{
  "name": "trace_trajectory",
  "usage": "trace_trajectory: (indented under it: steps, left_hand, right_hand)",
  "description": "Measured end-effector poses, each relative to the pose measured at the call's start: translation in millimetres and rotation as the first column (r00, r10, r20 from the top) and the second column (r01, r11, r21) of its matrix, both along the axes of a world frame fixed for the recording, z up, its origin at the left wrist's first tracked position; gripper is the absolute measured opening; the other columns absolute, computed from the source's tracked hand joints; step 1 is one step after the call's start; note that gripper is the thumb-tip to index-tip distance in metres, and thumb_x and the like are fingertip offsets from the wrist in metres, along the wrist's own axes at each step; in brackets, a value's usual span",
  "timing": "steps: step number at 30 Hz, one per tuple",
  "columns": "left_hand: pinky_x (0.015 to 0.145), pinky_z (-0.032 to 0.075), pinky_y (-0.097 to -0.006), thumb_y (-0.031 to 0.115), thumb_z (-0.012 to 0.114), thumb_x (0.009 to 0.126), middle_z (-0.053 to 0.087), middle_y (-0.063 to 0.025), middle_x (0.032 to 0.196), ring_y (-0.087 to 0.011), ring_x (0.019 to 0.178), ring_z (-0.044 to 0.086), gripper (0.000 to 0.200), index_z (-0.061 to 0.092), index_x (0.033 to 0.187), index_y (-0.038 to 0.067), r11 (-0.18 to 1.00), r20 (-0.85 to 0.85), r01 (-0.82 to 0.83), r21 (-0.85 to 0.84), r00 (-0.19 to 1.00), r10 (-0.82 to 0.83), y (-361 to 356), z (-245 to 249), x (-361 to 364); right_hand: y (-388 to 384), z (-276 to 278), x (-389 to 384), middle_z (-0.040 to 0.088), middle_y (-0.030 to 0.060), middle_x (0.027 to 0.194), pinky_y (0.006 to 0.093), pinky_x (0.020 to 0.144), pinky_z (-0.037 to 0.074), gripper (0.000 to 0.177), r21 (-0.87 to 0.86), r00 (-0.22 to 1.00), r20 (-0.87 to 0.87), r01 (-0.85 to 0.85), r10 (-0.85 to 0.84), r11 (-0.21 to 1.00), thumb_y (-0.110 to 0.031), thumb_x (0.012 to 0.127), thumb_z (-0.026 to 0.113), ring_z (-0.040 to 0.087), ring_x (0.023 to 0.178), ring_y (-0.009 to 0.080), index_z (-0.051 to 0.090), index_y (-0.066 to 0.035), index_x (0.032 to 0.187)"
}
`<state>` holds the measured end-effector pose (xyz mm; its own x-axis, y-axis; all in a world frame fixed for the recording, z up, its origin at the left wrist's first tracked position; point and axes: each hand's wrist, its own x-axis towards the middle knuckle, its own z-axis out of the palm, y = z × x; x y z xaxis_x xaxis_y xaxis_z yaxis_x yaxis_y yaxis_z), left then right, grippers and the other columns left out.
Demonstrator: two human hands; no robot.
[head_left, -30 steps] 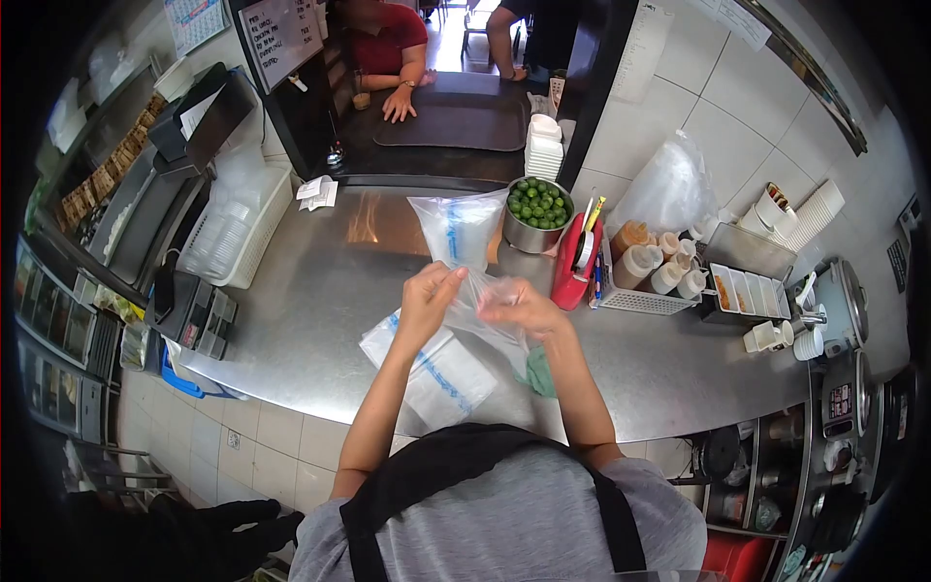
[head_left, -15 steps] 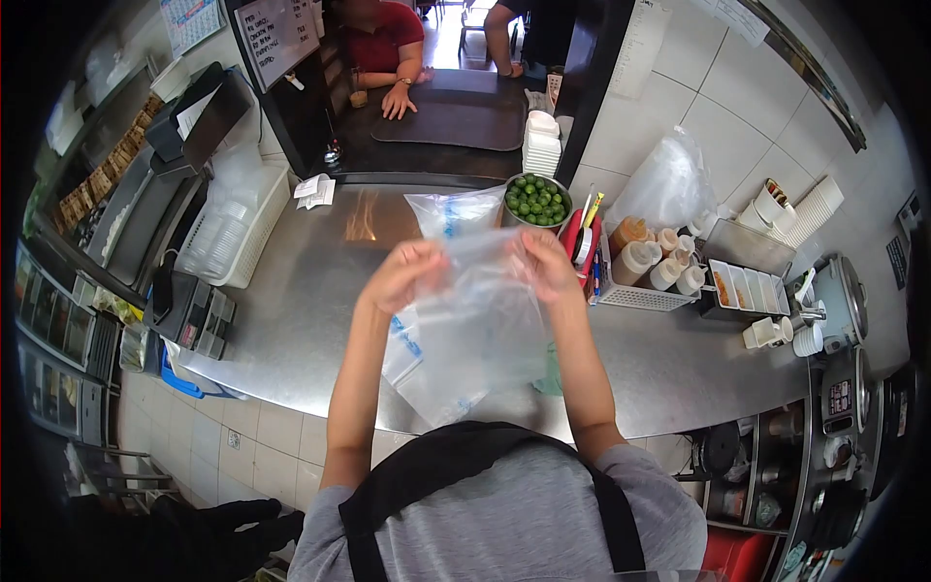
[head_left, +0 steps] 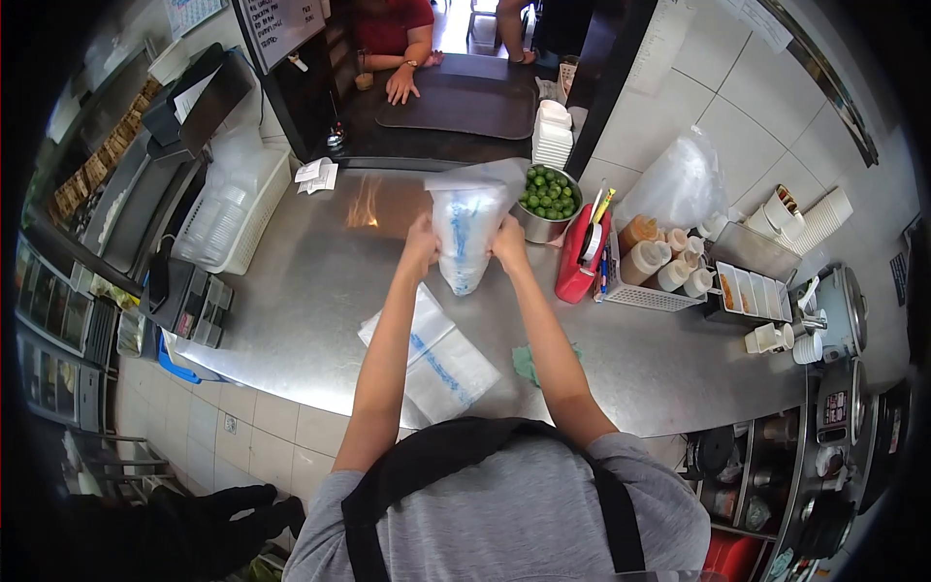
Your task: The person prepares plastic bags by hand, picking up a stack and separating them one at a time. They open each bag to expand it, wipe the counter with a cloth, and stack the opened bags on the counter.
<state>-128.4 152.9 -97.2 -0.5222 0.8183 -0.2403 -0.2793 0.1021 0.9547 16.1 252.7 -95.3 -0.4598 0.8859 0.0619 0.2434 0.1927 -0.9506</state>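
Note:
Between my two hands, over the steel counter, is a filled clear plastic bag with blue print. My left hand has its fingers closed on the bag's left side. On the right side my right hand grips it in the same way. The bag's top spreads wide and loose near the bowl of green limes. Nearer my body, a flat stack of plastic bags with blue print lies on the counter. A green cloth is partly hidden by my right forearm.
A red holder and a basket of sauce bottles stand at the right. A white basket of clear lids is at the left. Beyond the counter, a person's hand rests by a dark tray.
Both my hands have moved from the loose, empty-looking clear bag to the sides of the filled bag. The loose bag is now around its top, and the flat stack is uncovered.

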Motion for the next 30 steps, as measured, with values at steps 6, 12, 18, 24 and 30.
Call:
trace_trajectory:
  steps: [6, 12, 18, 24, 30]
  left_hand:
    - [0.049, 0.043, -0.0251, 0.005, 0.046, 0.081, 0.059, -0.0084, 0.066, -0.0118, 0.055, 0.053, 0.012, 0.057, 0.087, 0.003, 0.946, -0.546, -0.324, -0.023, 0.796, 0.26, -12, -27, 33]
    - [0.068, 0.044, -0.0322, 0.01, 0.06, 0.077, 0.06, -0.0078, 0.086, -0.0213, 0.076, 0.058, 0.013, 0.06, 0.087, 0.002, 0.936, -0.829, -0.253, 0.245, 0.446, 0.337, -95, -37, 45]
    - [0.092, 0.029, -0.0444, 0.011, 0.065, 0.069, 0.051, -0.0064, 0.114, -0.0301, 0.111, 0.04, 0.012, 0.062, 0.079, 0.008, 0.916, -0.996, -0.395, 0.076, 0.01, 0.087, -159, -78, 66]
    - [0.092, 0.027, -0.0461, 0.009, 0.065, 0.065, 0.05, -0.007, 0.114, -0.03, 0.112, 0.039, 0.013, 0.057, 0.074, 0.009, 0.953, -0.987, -0.263, 0.152, 0.007, 0.159, -158, -51, 73]
    - [0.092, 0.029, -0.0429, 0.01, 0.066, 0.069, 0.049, -0.0129, 0.112, -0.0313, 0.112, 0.039, 0.014, 0.057, 0.077, 0.004, 0.904, -0.911, -0.282, 0.322, 0.167, 0.377, -153, 16, 95]
  right_hand:
    - [-1, -34, 0, 0.063, 0.0162, 0.084, 0.0307, 0.051, 0.052, 0.022, 0.198, 0.978, 0.205, 0.001, -0.042, 0.98, -0.01, 0.077, 0.054, 0.064, 0.069, 0.024, 0.056, 0.003, 0.095]
    - [-35, -23, 47, 0.058, 0.0056, 0.073, 0.0245, 0.051, 0.051, 0.013, -0.389, 0.949, -0.295, -0.014, -0.11, 0.921, -0.013, 0.082, 0.057, 0.061, 0.064, 0.013, 0.056, 0.0, 0.085]
    - [-88, -62, 80, 0.059, 0.0043, 0.075, 0.0224, 0.052, 0.048, 0.012, -0.34, 0.967, -0.22, -0.198, 0.127, 0.919, -0.012, 0.082, 0.058, 0.059, 0.065, 0.0114, 0.058, -0.001, 0.087]
    - [-121, -41, 56, 0.062, 0.0049, 0.081, 0.0233, 0.073, 0.043, 0.026, 0.231, 0.945, -0.131, -0.263, 0.298, 0.937, -0.014, 0.076, 0.066, 0.058, 0.079, 0.0112, 0.059, 0.0, 0.097]
    - [-115, -18, 59, 0.062, 0.0035, 0.087, 0.0225, 0.079, 0.041, 0.018, -0.224, 0.827, -0.292, -0.547, 0.48, 0.806, -0.01, 0.079, 0.063, 0.056, 0.084, 0.0095, 0.06, -0.001, 0.095]
